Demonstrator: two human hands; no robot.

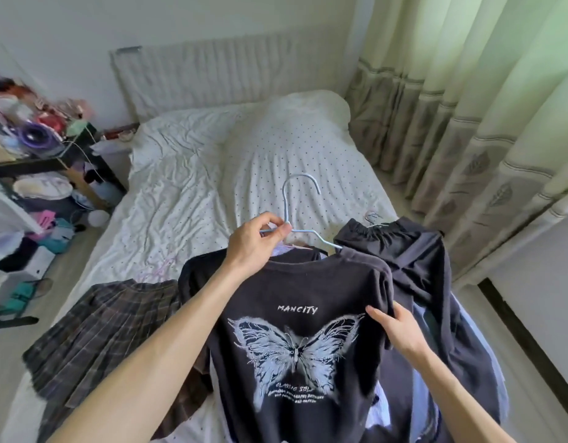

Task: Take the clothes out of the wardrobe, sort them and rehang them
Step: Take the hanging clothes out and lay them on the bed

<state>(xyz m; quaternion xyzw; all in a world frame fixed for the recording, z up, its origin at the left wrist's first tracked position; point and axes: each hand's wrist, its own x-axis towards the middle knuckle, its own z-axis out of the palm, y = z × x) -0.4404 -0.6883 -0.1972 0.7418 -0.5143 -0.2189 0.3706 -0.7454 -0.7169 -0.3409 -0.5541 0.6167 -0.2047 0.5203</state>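
Observation:
A black T-shirt (308, 292) with a pale butterfly print and the word MANCITY hangs in front of me on a light blue wire hanger (300, 187). My left hand (257, 241) pinches the hanger at the base of its hook. My right hand (394, 327) grips the shirt's right sleeve edge. Under and to the right of the shirt lies a heap of dark clothes (413, 251), one with an elastic waistband and a small hanger hook showing. A brown plaid pleated skirt (100, 330) lies flat on the bed at the left.
The bed (186, 174) with white dotted bedding fills the middle, headboard at the far wall. A cluttered black shelf unit (36, 161) stands at the left, with loose things on the floor. Long pale curtains (468, 123) hang at the right.

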